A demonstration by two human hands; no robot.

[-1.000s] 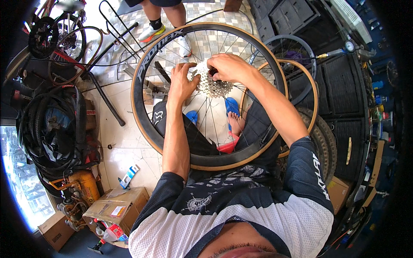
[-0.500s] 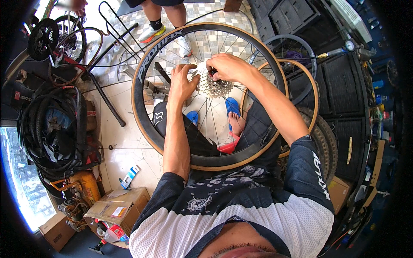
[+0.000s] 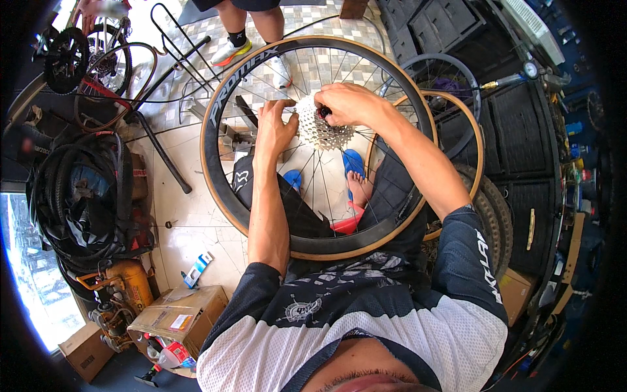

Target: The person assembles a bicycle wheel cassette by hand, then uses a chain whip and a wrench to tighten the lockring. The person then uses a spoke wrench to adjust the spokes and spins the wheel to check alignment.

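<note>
A bicycle wheel with a black rim point(image 3: 222, 183) and tan tire lies across my lap, with a silver cassette point(image 3: 326, 137) at its hub. My left hand point(image 3: 277, 127) is curled at the cassette's left edge, thumb and fingers against the sprockets. My right hand point(image 3: 346, 104) reaches over the cassette from the right, fingers closed around a small dark piece point(image 3: 324, 112) at the hub's centre, which the fingers partly hide. Thin spokes run out to the rim over my legs and blue sandals point(image 3: 351, 160).
Another person's legs point(image 3: 264, 23) stand beyond the wheel; another hand point(image 3: 88, 16) is by a bicycle point(image 3: 104, 65) top left. Coiled tires point(image 3: 65, 196), an orange compressor point(image 3: 130, 287) and a cardboard box point(image 3: 176, 320) sit left. Black cabinets point(image 3: 516, 196) and spare wheels point(image 3: 473, 130) are right.
My hands and the cassette stay nearly in place, with only very slight finger shifts. The other person's hand at top left has moved left and down along the bicycle.
</note>
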